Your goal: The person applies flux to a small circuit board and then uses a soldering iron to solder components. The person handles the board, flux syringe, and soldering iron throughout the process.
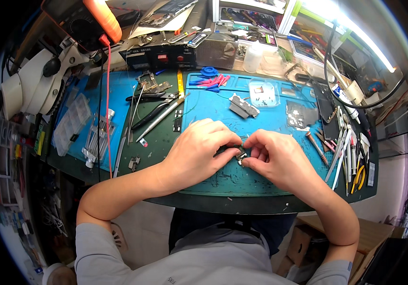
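Over the blue work mat (223,187), my left hand (201,151) and my right hand (276,154) meet at the fingertips. Between them is a small dark and silvery electronic part (241,156), pinched from both sides by thumbs and forefingers. Most of the part is covered by my fingers, so its exact kind does not show. Beyond my hands lies a grey flat piece with a dark lower section (244,107). A clear plastic box (263,93) with a small square item inside stands farther back on the mat.
Left of the mat are tweezers (159,118), black-handled pliers (152,97) and a clear compartment box (72,124). Pink and blue pry picks (215,81) lie at the mat's back. Several hand tools, including yellow-handled pliers (358,178), crowd the right. A multimeter's red cable (108,109) hangs on the left.
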Available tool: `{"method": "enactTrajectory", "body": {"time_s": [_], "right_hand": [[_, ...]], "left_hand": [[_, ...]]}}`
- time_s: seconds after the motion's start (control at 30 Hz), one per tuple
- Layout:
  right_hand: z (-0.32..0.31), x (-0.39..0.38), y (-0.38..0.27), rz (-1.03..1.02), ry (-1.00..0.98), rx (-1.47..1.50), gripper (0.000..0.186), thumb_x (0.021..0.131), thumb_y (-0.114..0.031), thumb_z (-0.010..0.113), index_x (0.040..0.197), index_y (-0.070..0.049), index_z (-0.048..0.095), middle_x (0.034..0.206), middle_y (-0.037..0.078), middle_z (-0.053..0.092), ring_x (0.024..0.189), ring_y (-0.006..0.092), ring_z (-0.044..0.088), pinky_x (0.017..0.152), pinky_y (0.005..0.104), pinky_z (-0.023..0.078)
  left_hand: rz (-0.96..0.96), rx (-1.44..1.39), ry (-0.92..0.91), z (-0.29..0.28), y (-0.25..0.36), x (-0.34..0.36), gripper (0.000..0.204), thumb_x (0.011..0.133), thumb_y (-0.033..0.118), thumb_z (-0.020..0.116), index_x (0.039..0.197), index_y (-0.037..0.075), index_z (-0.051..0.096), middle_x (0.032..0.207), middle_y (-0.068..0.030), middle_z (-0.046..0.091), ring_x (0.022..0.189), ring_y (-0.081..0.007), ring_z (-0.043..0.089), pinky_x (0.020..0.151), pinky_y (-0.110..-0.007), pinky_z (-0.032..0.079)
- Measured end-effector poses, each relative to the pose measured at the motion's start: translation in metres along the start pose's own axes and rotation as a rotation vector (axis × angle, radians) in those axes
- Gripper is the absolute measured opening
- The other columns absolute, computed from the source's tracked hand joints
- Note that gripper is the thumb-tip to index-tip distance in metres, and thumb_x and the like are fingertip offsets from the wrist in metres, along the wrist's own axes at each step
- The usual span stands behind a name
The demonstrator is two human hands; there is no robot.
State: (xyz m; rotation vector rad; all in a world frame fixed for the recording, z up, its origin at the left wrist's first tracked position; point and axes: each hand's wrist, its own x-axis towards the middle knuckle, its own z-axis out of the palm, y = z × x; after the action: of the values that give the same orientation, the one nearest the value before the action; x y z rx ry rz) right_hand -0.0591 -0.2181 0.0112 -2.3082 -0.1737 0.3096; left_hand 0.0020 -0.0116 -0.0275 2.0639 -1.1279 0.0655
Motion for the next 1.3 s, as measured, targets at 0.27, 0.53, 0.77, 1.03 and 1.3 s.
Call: {"method": "enactTrajectory", "body": {"time_s": [0.27,0.53,0.77,1.03,1.3], "right_hand": [[-0.002,0.007,0.006,-0.021,-0.036,0.000,0.026,0.080,-0.012,0.077,0.097,0.002,0.063,0.078,0.013,0.066,0.077,0.0308,0.066,0.069,0.0409,0.051],[-0.010,0.010,0.004,-0.038,-0.068,-0.180,0.027,0.081,-0.018,0.077,0.103,-0.006,0.065,0.085,0.010,0.065,0.081,0.0311,0.067,0.070,0.0414,0.053],[-0.007,0.007,0.023,-0.331,-0.014,-0.212,0.025,0.086,-0.018,0.072,0.110,-0.011,0.068,0.092,0.008,0.061,0.084,0.0299,0.067,0.070,0.0411,0.054],[0.004,0.004,0.038,-0.403,0.142,-0.119,0.023,0.083,-0.013,0.074,0.105,-0.010,0.071,0.085,0.005,0.059,0.075,0.0250,0.066,0.063,0.0363,0.054],[0.006,0.006,0.042,-0.410,0.186,-0.091,0.025,0.080,-0.011,0.075,0.104,-0.008,0.070,0.084,0.005,0.058,0.073,0.0238,0.065,0.060,0.0352,0.053]], "left_hand": [[0.220,0.211,-0.086,-0.008,0.022,-0.020,0.031,0.076,0.008,0.075,0.106,0.002,0.069,0.101,-0.0088,0.066,0.090,-0.0263,0.064,0.080,-0.038,0.051],[0.197,0.311,-0.203,-0.008,0.029,-0.038,0.054,0.077,0.014,0.075,0.126,-0.003,0.062,0.121,-0.0119,0.059,0.106,-0.0277,0.061,0.085,-0.039,0.051],[0.262,0.404,-0.212,-0.006,0.028,-0.034,0.047,0.079,0.015,0.074,0.121,-0.004,0.065,0.120,-0.0110,0.061,0.106,-0.0233,0.063,0.085,-0.035,0.051],[0.308,0.424,-0.256,-0.009,0.025,-0.029,0.044,0.081,0.014,0.071,0.120,-0.005,0.067,0.121,-0.0127,0.063,0.106,-0.0225,0.065,0.085,-0.033,0.054],[0.403,0.521,-0.287,-0.012,0.022,-0.020,0.037,0.083,0.012,0.068,0.115,-0.005,0.070,0.116,-0.0147,0.066,0.103,-0.0241,0.067,0.084,-0.034,0.058]]}}
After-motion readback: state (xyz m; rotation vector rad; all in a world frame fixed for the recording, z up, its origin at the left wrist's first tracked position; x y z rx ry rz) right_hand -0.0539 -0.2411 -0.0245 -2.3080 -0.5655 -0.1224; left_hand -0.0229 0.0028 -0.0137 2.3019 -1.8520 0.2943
